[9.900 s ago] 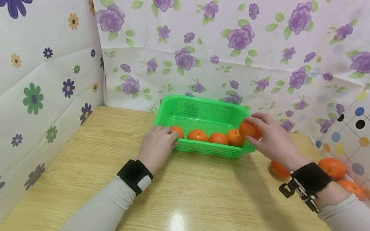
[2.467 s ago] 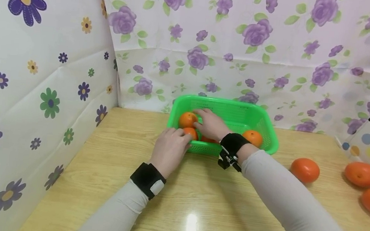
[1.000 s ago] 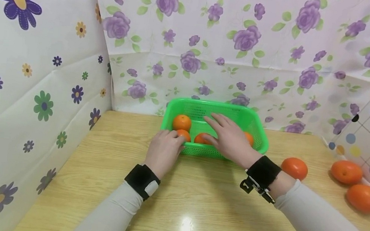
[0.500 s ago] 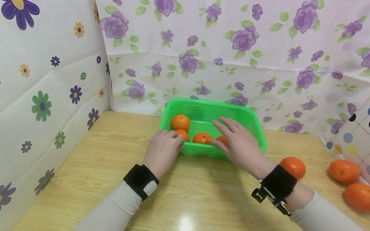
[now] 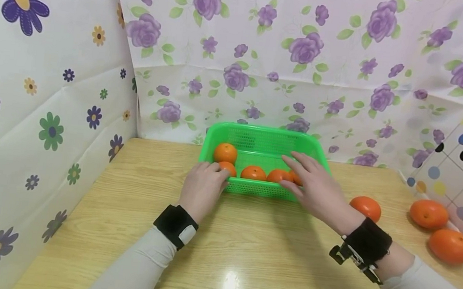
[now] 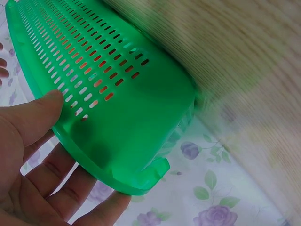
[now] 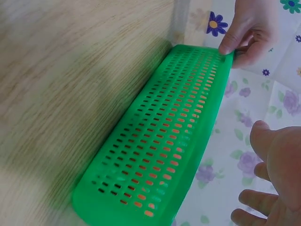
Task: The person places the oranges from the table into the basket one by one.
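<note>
- Flowered sheeting [image 5: 261, 98] behind wooden table [image 5: 238, 244].
- Green basket [image 5: 256, 188] on it; brace flat.
- Left hand [image 5: 203, 188] pinching its rim [image 7: 195, 155]; avoid tilting.
- Right hand [image 5: 319, 191] spread, clasping nothing; clear the rim.
- Oranges [image 5: 254, 173]: five in basket, three on table.

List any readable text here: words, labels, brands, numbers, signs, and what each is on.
None: no word, label, brand, number or sign is readable in any view.
Green perforated plastic basket: no lettering visible.
Round orange fruits: none visible.
Black fabric wristbands: none legible; the fitting on the right one is too small to tell.
White patterned sheets: printed flowers, dots and lines only.
</note>
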A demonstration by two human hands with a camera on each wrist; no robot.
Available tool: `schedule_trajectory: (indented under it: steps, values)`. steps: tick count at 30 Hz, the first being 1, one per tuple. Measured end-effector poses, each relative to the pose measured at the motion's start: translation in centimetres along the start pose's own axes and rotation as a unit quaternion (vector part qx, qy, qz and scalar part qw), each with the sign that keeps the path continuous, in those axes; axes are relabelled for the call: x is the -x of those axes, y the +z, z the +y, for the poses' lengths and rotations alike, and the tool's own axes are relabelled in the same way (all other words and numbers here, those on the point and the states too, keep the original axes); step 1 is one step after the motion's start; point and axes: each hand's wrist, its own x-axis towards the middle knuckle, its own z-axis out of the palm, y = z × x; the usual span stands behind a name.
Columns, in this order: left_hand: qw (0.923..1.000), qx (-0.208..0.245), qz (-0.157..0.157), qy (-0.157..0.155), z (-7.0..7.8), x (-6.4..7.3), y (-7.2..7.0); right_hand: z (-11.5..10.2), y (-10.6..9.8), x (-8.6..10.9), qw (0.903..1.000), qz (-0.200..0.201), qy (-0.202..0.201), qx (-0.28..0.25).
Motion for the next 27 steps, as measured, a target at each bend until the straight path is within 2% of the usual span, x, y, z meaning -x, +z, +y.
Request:
schedule_trajectory:
  steps: [12, 20, 27]
  values:
    - [0.9999, 0.005, 0.006, 0.006, 0.0, -0.1, 0.1, 1.8, -1.0, 3.9, 0.9991, 0.008, 0.040, 0.001]
    - [1.0000, 0.000, 0.003, 0.003, -0.1, 0.1, 0.0, 2.2, -1.2, 4.9, 0.9986, 0.014, 0.050, 0.003]
    - [1.0000, 0.005, 0.008, 0.003, 0.0, 0.1, 0.1, 3.6, -1.6, 5.8, 0.9977, 0.019, 0.065, 0.008]
